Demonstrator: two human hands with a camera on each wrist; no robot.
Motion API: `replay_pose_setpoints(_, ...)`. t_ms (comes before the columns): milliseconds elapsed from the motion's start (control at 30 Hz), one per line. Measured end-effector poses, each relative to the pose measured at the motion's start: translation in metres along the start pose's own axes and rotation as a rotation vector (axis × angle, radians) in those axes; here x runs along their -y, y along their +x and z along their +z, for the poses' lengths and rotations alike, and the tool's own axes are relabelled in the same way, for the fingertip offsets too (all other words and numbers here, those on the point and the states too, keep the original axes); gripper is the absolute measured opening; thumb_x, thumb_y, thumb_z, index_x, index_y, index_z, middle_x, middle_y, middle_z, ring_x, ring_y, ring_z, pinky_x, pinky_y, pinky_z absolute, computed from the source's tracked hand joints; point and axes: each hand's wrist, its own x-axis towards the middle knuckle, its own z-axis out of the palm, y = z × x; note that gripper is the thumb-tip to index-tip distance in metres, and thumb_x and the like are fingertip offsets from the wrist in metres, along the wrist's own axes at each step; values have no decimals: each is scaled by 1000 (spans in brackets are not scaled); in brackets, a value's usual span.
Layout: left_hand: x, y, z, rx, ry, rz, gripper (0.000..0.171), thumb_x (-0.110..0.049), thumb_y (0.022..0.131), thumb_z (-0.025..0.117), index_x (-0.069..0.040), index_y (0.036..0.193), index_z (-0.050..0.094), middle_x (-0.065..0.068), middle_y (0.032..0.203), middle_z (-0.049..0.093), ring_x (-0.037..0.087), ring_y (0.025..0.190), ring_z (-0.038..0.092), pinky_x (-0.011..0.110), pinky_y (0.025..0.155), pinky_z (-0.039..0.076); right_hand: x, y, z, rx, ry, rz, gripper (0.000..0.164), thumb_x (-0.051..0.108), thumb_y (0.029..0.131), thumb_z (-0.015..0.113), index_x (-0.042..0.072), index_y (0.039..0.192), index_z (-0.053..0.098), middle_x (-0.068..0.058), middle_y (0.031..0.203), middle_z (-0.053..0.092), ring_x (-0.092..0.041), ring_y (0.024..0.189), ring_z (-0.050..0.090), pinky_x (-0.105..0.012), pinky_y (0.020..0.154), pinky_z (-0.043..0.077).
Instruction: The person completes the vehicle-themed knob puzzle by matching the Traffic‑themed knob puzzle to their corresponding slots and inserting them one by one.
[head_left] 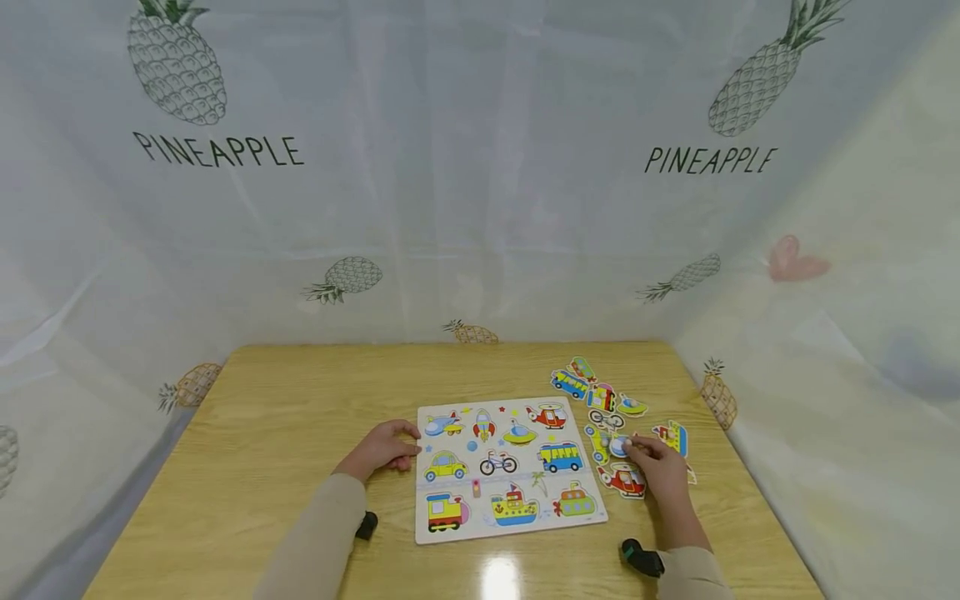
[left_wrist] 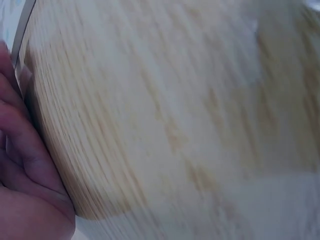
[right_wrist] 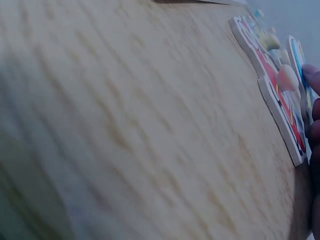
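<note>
A wooden puzzle board (head_left: 487, 421) with printed vehicles lies on the table. My left hand (head_left: 386, 447) holds its left edge with bent fingers; in the left wrist view only part of this hand (left_wrist: 27, 170) shows. Off the board's right side, my right hand (head_left: 663, 475) pinches a blue and white puzzle piece (head_left: 619, 447), whose picture is mostly covered. That piece (right_wrist: 296, 55) stands tilted against the fingers in the right wrist view. Just below it lies a red helicopter piece (head_left: 622, 480) with a knob. A yellow car piece (head_left: 597, 443) touches its left side.
More loose pieces lie right of the board: a bus (head_left: 570, 383), a train (head_left: 602, 397), a flying saucer (head_left: 632, 406), a bicycle (head_left: 606, 419) and a ship (head_left: 673, 437). Pineapple-printed cloth (head_left: 480, 208) hangs behind the wooden table (head_left: 300, 400).
</note>
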Motion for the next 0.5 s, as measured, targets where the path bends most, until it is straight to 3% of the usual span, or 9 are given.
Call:
replay_pose_setpoints(133,-2,0,1,-2,3,10,23,-8,89,71,-3,109,62,4,56,61,10,46,56,21,46,41,5,-2,-2,39,-60,-6,45,32,89,73,-1,119,67,-2,93,62,-12,78,52,-23,62,45)
replay_pose_setpoints(267,-5,-4,2,11,-20,-4,23,-7,89,71,-2,109,62,5,56,60,10,46,56,22,46,43,15,-13,2,72,-45,-32,47,34,87,75,-1,118,68,-1,97,63,-11,81,53,-23,65,46)
replay_pose_setpoints(500,-8,-9,2,3,-30,-20,23,-6,89,71,-2,110,62,5,56,60,10,46,55,22,46,44,49,-39,46,124,-12,-148,27,24,84,79,4,102,75,-2,94,57,-15,80,48,-25,66,43)
